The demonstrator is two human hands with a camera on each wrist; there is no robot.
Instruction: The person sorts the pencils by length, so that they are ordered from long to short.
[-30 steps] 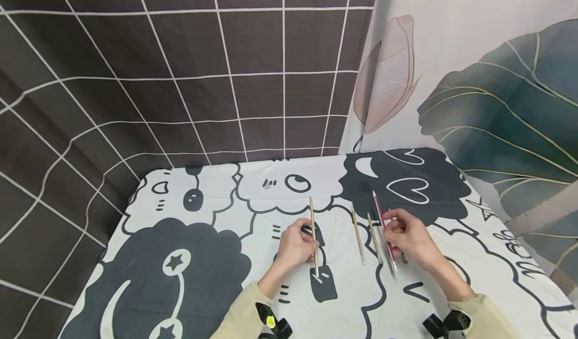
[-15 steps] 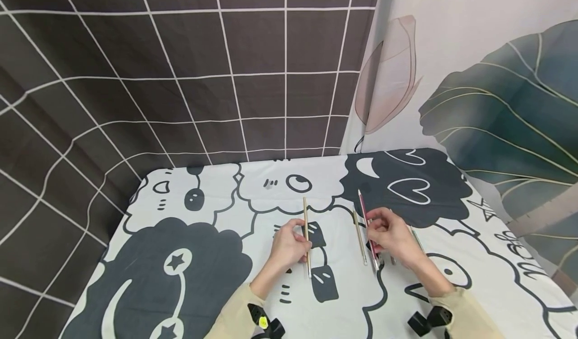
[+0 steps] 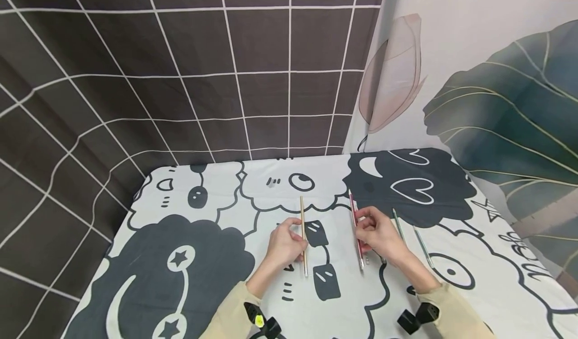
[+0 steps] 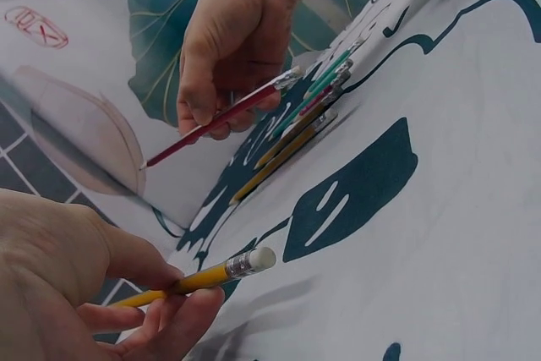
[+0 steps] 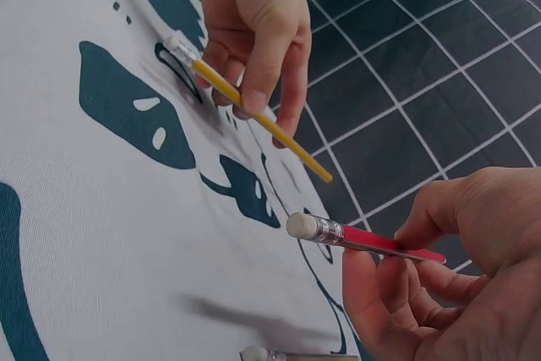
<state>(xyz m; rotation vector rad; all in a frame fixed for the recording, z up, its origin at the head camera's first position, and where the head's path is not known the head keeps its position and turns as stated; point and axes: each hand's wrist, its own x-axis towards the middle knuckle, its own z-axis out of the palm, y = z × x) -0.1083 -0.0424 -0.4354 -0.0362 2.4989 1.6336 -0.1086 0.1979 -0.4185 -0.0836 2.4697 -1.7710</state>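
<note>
In my left hand (image 3: 285,241) is a yellow pencil (image 5: 287,143) with a white eraser in a silver band, pinched between thumb and fingers. My right hand (image 3: 381,234) pinches a red pencil (image 4: 211,129), also with a white eraser. Both pencils are raised over the cloth, apart from each other, and their eraser ends are toward me. On the cloth by my right hand lie several more pencils, among them yellow pencils (image 4: 283,158) and a green pencil (image 3: 423,247). From the head, my right hand hides part of this group.
A black-and-white cartoon-print cloth (image 3: 334,319) covers the table. Behind it hangs a dark curtain with white grid lines (image 3: 266,96), and to the right a leaf-printed curtain (image 3: 501,108). Each wrist carries a black camera mount (image 3: 417,317).
My right hand has moved left with the red pencil, uncovering green pencils on its right. My left hand has shifted slightly left, still holding the yellow pencil.
</note>
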